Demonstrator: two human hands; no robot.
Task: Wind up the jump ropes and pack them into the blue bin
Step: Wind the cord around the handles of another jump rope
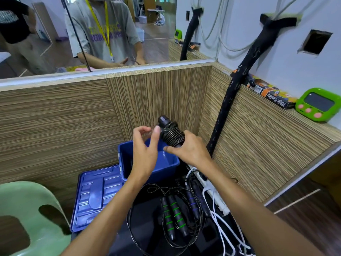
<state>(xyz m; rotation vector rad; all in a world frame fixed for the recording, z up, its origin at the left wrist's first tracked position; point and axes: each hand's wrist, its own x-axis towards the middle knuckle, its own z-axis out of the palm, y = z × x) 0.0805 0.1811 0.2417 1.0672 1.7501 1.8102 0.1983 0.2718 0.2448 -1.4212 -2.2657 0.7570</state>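
Note:
My right hand grips a black jump rope whose cord is wound tightly around its handles, held above the open blue bin. My left hand hovers just left of the wound rope with fingers spread and thumb close to the coil, holding nothing. Below, on the dark surface, lies a loose jump rope with green-striped handles, its cord in a wide loop. Beside it lies another with blue-striped handles.
The bin's blue lid lies flat to its left. A pale green plastic chair stands at the lower left. White cables and a power strip run at the right. Wooden panel walls enclose the corner; a green timer sits on the ledge.

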